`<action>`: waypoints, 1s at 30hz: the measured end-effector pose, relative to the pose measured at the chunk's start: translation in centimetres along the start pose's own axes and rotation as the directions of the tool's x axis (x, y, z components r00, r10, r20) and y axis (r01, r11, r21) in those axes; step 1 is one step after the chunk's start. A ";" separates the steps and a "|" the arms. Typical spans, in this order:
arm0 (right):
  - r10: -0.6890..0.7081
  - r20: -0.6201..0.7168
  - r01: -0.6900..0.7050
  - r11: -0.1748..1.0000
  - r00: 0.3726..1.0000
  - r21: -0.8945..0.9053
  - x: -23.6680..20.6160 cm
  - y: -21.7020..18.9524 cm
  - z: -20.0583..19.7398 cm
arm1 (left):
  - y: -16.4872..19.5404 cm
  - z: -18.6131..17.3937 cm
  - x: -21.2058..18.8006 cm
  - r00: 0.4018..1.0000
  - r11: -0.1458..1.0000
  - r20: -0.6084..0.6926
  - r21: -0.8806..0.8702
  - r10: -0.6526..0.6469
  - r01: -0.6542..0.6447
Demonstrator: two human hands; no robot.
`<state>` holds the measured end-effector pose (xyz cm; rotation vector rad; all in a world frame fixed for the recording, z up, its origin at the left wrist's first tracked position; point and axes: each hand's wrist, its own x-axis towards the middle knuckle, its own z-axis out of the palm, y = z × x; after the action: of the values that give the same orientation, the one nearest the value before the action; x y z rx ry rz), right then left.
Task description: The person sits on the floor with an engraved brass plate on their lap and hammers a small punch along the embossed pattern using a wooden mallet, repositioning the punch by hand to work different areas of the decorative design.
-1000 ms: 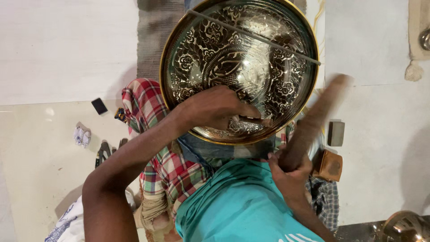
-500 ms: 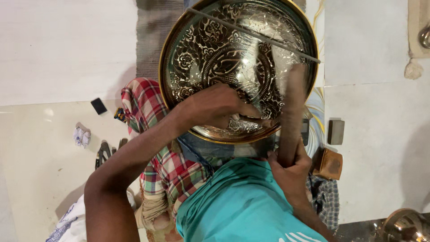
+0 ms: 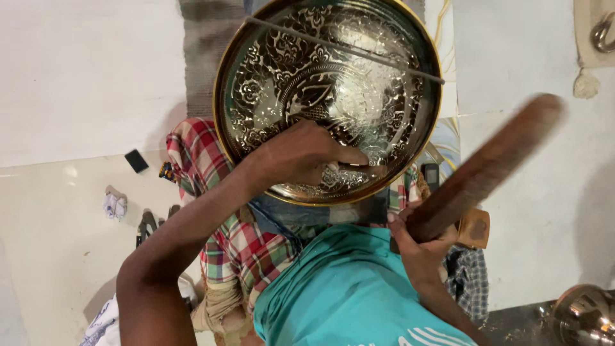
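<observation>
A large round engraved metal tray [image 3: 275, 83] with a golden rim rests on my lap over a red checked cloth [image 3: 237, 243]. My left hand [image 3: 301, 154] lies on the tray's near part, fingers closed around a small metal punch [image 3: 362, 170] whose tip touches the engraved surface. My right hand [image 3: 419, 240] grips a brown wooden mallet [image 3: 487, 166], raised and swung out to the right of the tray, blurred by motion. A thin metal rod [image 3: 346, 50] lies across the tray's far side.
A small black block [image 3: 136, 161] and a crumpled white rag [image 3: 115, 205] lie on the pale floor at left. A small brown box [image 3: 475, 227] sits by my right hand. A shiny metal vessel [image 3: 586, 314] stands at the bottom right corner.
The mallet came down onto the punch over the tray half a second ago and has now swung back up to the right. My left hand has stayed on the punch.
</observation>
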<state>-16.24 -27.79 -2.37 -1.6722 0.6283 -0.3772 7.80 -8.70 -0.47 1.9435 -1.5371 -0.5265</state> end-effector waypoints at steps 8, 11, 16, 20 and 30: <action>-0.118 -0.051 0.107 0.978 0.992 -0.179 -0.2 1.7 0.4 | -0.2 0.0 -0.5 0.999 0.998 -0.033 -0.059 0.036 -0.038; 0.019 0.050 0.000 0.937 0.999 -0.348 -0.2 1.5 0.3 | -0.4 -0.1 -0.6 1.000 0.998 -0.026 -0.060 0.002 -0.004; 0.193 0.134 -0.155 0.956 0.972 -0.251 -1.0 1.0 0.3 | -0.7 -0.2 -0.6 0.950 0.925 -0.311 -0.350 0.035 -0.149; 0.191 0.105 -0.179 0.977 0.976 -0.114 -2.2 1.7 0.9 | -0.6 -0.9 -0.2 0.982 0.950 -0.152 -0.270 0.115 -0.153; -0.017 0.094 0.033 0.983 0.995 -0.178 -2.0 2.0 0.8 | -0.3 -1.3 1.8 0.976 0.979 0.102 -0.091 0.190 -0.181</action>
<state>-17.75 -26.12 -4.25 -1.8600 0.5868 -0.2656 9.28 -10.09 0.41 1.7129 -1.7185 -0.6139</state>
